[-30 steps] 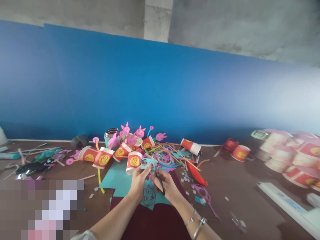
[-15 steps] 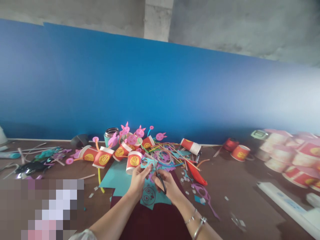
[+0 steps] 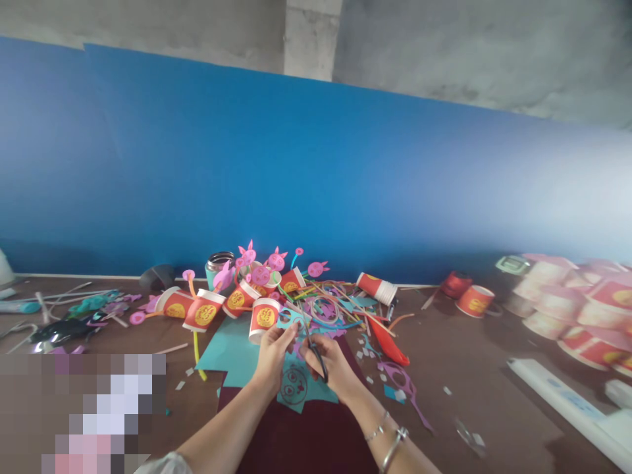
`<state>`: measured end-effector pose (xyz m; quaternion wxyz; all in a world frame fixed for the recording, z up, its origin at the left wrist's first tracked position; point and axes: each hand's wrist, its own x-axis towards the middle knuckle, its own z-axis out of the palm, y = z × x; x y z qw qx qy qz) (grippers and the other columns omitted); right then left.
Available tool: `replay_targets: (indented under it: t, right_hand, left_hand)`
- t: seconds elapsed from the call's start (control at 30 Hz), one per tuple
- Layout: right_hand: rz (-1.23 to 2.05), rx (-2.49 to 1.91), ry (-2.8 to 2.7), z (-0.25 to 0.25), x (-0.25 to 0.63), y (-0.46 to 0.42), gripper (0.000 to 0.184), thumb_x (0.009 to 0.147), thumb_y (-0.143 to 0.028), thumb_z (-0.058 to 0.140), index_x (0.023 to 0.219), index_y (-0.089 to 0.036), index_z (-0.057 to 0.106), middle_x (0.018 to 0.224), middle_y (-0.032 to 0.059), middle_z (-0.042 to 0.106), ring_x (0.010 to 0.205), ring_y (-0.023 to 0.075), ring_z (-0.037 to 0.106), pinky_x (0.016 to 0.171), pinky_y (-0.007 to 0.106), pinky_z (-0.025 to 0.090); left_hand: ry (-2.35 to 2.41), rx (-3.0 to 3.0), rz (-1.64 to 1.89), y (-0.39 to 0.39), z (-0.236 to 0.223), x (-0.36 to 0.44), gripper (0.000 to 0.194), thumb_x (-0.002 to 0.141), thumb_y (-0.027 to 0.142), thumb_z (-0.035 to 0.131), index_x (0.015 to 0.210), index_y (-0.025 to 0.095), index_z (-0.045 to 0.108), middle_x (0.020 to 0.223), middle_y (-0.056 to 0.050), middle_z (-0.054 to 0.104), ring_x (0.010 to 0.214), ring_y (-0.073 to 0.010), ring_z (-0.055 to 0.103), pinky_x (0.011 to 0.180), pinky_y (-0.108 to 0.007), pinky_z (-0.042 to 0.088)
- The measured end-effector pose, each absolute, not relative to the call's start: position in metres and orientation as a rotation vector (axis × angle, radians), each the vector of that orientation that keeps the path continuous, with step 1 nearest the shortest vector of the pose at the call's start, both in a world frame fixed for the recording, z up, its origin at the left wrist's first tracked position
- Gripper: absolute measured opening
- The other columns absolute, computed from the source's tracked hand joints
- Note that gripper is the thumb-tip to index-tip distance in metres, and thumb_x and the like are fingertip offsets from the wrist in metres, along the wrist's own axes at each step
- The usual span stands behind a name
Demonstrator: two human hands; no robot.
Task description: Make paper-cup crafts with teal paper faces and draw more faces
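Note:
Pinched in my left hand is a small piece of teal paper with drawn rings on it. My right hand grips a pair of dark-handled scissors, their blades pointing up and left beside the paper. Whether the blades touch it is hard to see. Below my hands lies a teal sheet with a drawn round face, partly covered by my fingers. A larger teal sheet spreads to the left under my left hand.
Red and white paper cups with pink pig cut-outs stand behind my hands. Stacked cups and a white power strip are at right. Paper scraps and a red pouch-like thing lie nearer. A blue partition rises behind.
Both hands stay in nearly the same place, with the paper and scissors held as before. The paper's angle has shifted very slightly.

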<state>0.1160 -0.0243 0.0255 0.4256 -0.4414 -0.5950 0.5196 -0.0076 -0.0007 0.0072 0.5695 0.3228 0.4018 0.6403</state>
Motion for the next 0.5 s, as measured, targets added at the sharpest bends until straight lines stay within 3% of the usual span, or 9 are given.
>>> replay_targets:
  t: [0.4, 0.5]
  right_hand:
    - [1.331, -1.052, -1.441, 0.0180, 0.1170, -0.0202, 0.034, 0.068, -0.047, 0.070, 0.068, -0.017, 0.054, 0.045, -0.0054, 0.049, 0.043, 0.0099, 0.046, 0.045, 0.022, 0.038]
    - [1.335, -1.043, -1.424, 0.0191, 0.1171, -0.0215, 0.034, 0.069, -0.048, 0.070, 0.068, -0.017, 0.054, 0.045, -0.0063, 0.047, 0.042, 0.0085, 0.043, 0.043, 0.021, 0.035]
  left_hand:
    - [0.998, 0.874, 1.468, -0.0017, 0.0070, -0.0026, 0.047, 0.053, 0.057, 0.075, 0.050, 0.013, 0.059, 0.043, 0.003, 0.050, 0.042, -0.0064, 0.039, 0.045, -0.021, 0.028]
    - [0.999, 0.883, 1.465, -0.0017, 0.0070, -0.0027, 0.046, 0.054, 0.057, 0.074, 0.050, 0.014, 0.058, 0.043, 0.003, 0.049, 0.042, -0.0060, 0.038, 0.045, -0.021, 0.028]
